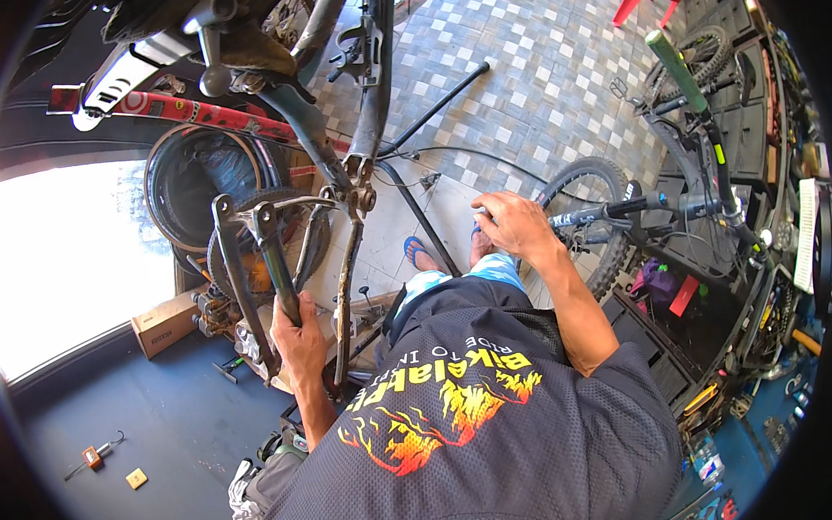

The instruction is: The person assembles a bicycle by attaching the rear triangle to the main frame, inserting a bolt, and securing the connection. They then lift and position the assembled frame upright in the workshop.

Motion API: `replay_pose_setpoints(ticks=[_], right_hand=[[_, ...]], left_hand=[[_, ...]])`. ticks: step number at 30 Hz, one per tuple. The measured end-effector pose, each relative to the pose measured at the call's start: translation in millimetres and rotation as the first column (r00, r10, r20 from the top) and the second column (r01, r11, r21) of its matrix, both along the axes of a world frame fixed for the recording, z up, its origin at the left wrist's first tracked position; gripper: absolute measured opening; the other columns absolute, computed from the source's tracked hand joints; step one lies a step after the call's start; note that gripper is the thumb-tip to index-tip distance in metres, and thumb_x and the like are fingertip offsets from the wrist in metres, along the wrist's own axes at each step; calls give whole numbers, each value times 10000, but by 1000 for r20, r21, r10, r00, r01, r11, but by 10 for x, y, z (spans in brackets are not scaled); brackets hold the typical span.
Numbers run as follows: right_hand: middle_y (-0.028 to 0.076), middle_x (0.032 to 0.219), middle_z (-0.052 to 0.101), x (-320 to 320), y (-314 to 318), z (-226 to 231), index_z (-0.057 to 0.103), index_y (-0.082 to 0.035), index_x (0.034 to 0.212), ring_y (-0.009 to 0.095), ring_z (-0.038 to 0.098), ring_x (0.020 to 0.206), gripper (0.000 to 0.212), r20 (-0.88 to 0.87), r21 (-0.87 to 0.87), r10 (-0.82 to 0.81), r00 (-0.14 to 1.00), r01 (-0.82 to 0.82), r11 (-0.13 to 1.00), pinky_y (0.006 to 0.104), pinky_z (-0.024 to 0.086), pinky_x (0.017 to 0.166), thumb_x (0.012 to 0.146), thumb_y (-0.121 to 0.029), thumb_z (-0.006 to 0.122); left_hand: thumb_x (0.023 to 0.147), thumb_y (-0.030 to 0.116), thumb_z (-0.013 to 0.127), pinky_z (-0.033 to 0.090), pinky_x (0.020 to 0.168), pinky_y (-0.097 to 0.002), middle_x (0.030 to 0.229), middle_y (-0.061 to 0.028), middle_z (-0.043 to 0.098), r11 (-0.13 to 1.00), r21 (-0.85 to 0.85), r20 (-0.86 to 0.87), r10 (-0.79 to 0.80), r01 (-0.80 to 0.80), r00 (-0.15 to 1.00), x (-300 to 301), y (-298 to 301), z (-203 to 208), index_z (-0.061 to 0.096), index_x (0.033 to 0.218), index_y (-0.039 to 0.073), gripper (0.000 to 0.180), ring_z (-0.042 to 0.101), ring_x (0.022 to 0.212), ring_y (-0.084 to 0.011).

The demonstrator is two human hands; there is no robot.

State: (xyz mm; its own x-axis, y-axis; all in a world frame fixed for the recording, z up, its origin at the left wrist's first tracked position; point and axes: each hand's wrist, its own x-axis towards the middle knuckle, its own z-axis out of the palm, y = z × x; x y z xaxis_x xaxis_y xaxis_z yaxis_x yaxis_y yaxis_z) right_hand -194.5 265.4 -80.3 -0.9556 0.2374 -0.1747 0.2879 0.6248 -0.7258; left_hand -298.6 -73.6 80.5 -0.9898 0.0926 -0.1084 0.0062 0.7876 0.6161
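Note:
A worn, dark bicycle frame hangs in front of me at the left, beneath a clamp with a silver lever. My left hand is closed around a dark green rear stay of this frame, low on the tube. Brown grime marks the neighbouring stay. My right hand is held out over the floor, to the right of the frame and apart from it. Its fingers are curled together at a small pale, shiny thing, too small to name.
Another bicycle stands at the right, beside a bench cluttered with tools. Tyres lean at the left behind a red bar. A cardboard box and a small orange tool sit on the blue floor. Black stand legs cross the tiles.

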Motion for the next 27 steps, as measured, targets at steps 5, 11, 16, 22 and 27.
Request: replay_pose_setpoints(ticks=[5, 11, 16, 22, 27], right_hand=[[127, 1129, 748, 140, -81, -93, 714, -105, 1165, 343, 692, 1115, 287, 109, 21, 50, 993, -52, 998, 486, 562, 947, 977, -312, 653], [161, 1098, 742, 552, -255, -127, 717, -65, 1085, 368, 695, 1102, 273, 236, 52, -5, 972, -8, 999, 498, 567, 940, 954, -299, 666], [180, 1056, 738, 994, -550, -77, 730, -83, 1065, 390, 696, 1059, 278, 251, 127, -185, 950, 157, 979, 495, 551, 944, 957, -309, 609], [168, 1131, 740, 1423, -1310, 17, 714, -73, 1107, 371, 699, 1095, 279, 275, 216, -348, 896, 295, 931, 492, 567, 945, 946, -299, 682], [155, 1192, 732, 1789, -2225, 40, 701, -76, 1137, 359, 694, 1128, 299, 311, 177, -401, 862, 362, 915, 500, 549, 973, 943, -302, 689]], left_hand=[[1055, 258, 673, 410, 606, -304, 713, 0, 547, 1000, 12, 47, 28, -29, 998, -25, -50, -33, 637, 970, -2, 276, 476, 674, -104], [1060, 270, 663, 355, 560, -292, 687, 42, 483, 991, 81, 56, -107, 102, 993, -123, -158, -73, 609, 943, 30, 273, 438, 648, -77], [1087, 284, 620, 283, 461, -247, 624, 72, 452, 944, 267, 148, -239, 193, 960, -266, -261, -119, 578, 918, 66, 279, 406, 523, -26], [1094, 298, 602, 295, 406, -249, 598, 48, 436, 883, 300, 45, -391, 361, 919, -411, -501, -275, 558, 920, 63, 297, 392, 462, -36], [1095, 298, 599, 277, 425, -254, 595, 52, 430, 826, 344, -17, -471, 447, 882, -478, -818, -520, 587, 937, 42, 302, 385, 473, -30]])
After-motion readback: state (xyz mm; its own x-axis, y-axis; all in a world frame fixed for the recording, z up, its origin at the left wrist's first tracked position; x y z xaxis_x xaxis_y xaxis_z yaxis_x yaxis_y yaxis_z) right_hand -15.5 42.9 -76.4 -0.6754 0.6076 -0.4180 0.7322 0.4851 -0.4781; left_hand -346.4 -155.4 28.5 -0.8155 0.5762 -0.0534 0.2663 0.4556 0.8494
